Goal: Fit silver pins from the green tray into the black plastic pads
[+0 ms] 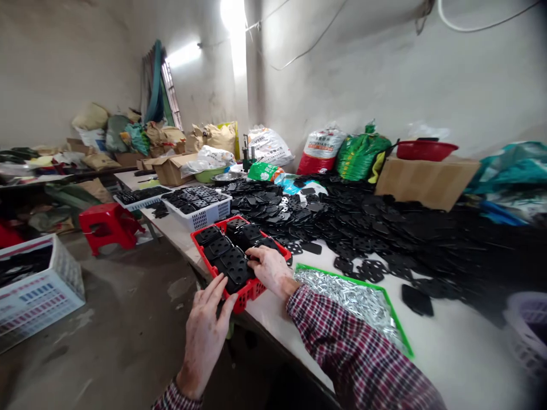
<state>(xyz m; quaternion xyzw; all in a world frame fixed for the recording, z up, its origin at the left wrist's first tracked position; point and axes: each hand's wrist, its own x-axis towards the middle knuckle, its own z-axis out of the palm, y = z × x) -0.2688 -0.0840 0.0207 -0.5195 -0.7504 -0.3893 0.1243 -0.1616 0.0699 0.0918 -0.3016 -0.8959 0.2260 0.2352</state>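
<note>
My right hand (pixel 271 270) lies on top of flat black perforated plates (pixel 234 265) stacked in a red plastic crate (pixel 250 291), its fingers curled over one plate. My left hand (pixel 205 336) sits at the crate's near edge, fingertips spread against the plates there. Beyond the crate, a large loose pile of black plates (pixel 342 228) covers the white table (pixel 453 347). To the right of my right forearm lies a green-edged tray (pixel 342 283) holding foil-like silver pieces. My right hand hides part of the stack.
A white basket of black plates (pixel 196 219) stands beyond the red crate, with another white crate (pixel 139 202) farther along. A red stool (pixel 109 225) and a white crate (pixel 36 290) stand on the concrete floor at left. Sacks and cardboard boxes line the walls.
</note>
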